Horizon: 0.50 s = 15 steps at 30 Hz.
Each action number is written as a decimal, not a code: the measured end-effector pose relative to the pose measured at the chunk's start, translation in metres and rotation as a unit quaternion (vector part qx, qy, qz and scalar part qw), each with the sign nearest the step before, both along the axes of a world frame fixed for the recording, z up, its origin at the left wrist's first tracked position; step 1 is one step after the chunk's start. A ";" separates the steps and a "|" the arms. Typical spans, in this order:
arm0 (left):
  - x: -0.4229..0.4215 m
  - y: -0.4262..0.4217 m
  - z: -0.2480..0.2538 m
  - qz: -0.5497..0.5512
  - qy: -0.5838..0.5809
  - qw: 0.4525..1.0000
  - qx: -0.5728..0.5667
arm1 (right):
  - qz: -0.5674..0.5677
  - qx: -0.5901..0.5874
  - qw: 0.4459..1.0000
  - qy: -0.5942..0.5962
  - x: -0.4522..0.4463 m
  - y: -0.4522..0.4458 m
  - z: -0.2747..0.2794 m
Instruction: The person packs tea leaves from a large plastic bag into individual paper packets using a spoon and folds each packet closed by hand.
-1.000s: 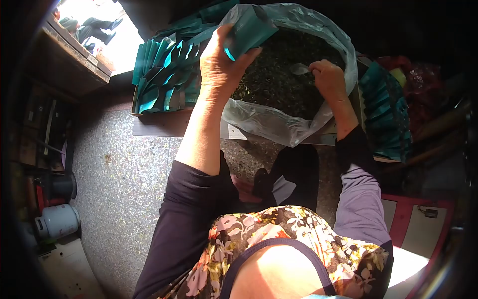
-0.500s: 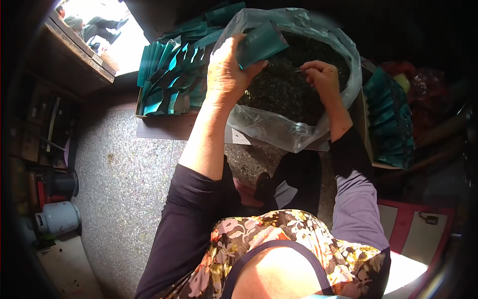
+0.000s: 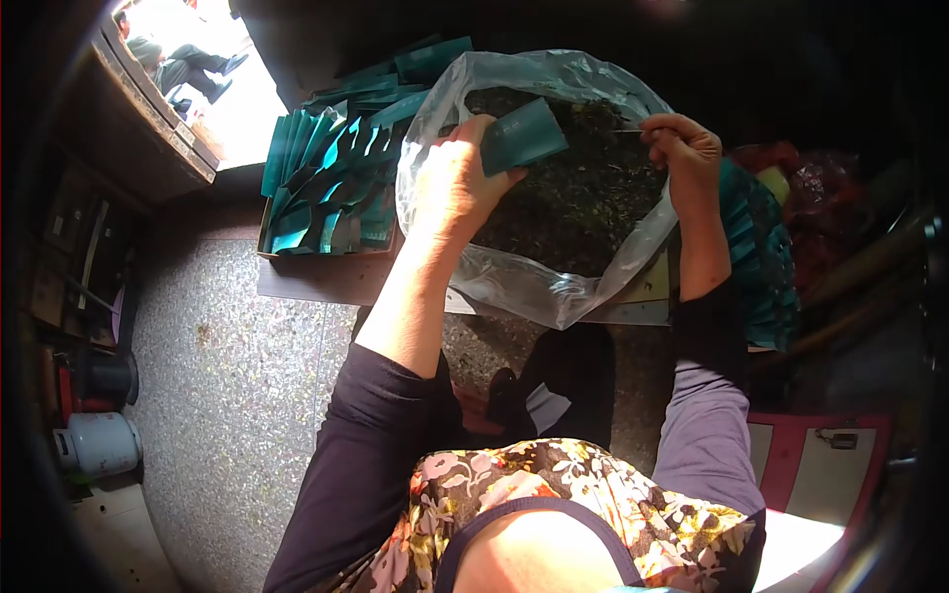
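Observation:
My left hand [image 3: 457, 186] is closed around a teal packet [image 3: 526, 135], held tilted over the left part of a big clear plastic bag [image 3: 539, 296]. Inside the bag lies a mass of dark, dried, leaf-like bits [image 3: 573, 188]. At the bag's right rim, my right hand [image 3: 684, 146] pinches a thin utensil [image 3: 627, 130] that points left over the leaves; its far end is too dim to make out. Beside my left hand, many teal packets [image 3: 331, 168] stand packed in a shallow box [image 3: 265, 233]. Further teal packets [image 3: 756, 247] sit to the right, partly behind my right forearm.
Red plastic bags [image 3: 825, 183] lie at the far right. A pink-edged panel with a latch [image 3: 835, 440] stands at lower right. On the left are a white gas cylinder [image 3: 104, 440] and dark shelves. Someone's legs [image 3: 198, 71] show in the bright opening at upper left.
My right hand has moved right and up from over the leaves to the bag's rim, with the utensil. My left hand still holds the packet. The whole view has shifted slightly.

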<state>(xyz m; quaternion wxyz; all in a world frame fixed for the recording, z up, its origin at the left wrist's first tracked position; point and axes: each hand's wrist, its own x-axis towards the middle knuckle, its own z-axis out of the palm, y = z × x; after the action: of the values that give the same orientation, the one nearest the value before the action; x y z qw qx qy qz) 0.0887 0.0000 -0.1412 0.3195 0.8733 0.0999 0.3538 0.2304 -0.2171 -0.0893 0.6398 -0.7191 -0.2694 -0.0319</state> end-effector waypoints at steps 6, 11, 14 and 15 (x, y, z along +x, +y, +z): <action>0.002 -0.002 -0.003 -0.017 0.023 1.000 -0.012 | 0.044 -0.009 0.999 0.005 -0.006 0.015 -0.001; 0.001 0.000 -0.001 -0.014 0.034 0.999 -0.007 | 0.064 -0.012 0.998 0.017 -0.004 0.021 -0.001; 0.000 0.003 0.001 -0.018 0.046 0.999 -0.015 | 0.026 -0.009 0.999 0.019 -0.002 0.017 -0.001; 0.000 0.004 0.001 -0.018 0.046 0.999 -0.016 | 0.027 -0.003 0.999 0.019 0.000 0.015 -0.003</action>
<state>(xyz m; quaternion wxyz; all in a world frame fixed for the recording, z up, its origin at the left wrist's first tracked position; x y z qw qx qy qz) 0.0883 0.0038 -0.1401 0.3344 0.8852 0.1046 0.3061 0.2301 -0.2023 -0.0928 0.6434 -0.7139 -0.2765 -0.0005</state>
